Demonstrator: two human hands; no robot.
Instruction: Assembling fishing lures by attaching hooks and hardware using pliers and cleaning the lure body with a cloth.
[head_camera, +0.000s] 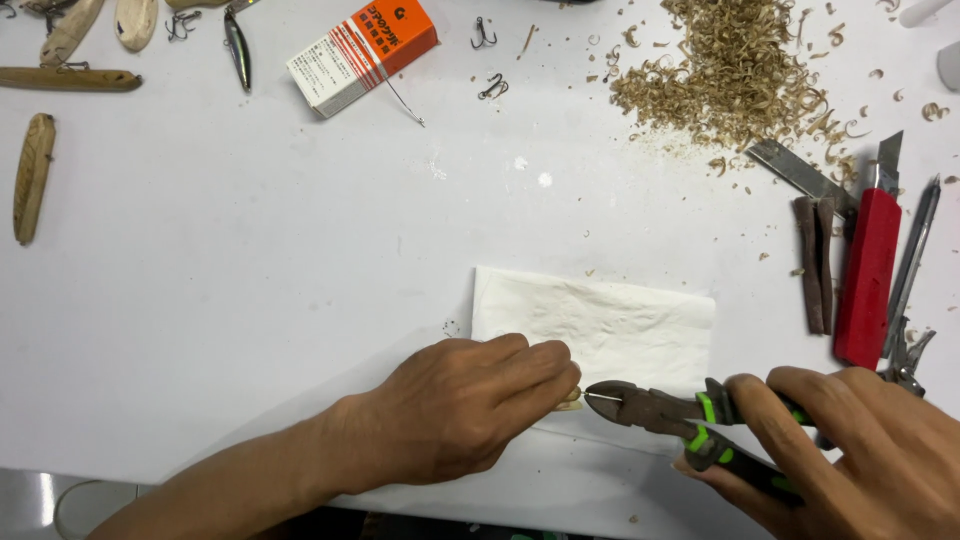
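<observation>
Pliers (668, 412) squeezed in the right hand (860, 450) bite a thin wire (600, 396) on the small wooden piece (569, 400) the left hand (465, 405) pinches near the counter's front edge; the cut end could fly off or poke fingers

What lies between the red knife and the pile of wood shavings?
In the head view, a bare metal blade lies between the red knife and the wood shavings, with a few loose curls.

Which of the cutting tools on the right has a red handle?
The utility knife lying right of the two brown-handled blades. The pliers in the right hand have green-and-black grips.
</observation>
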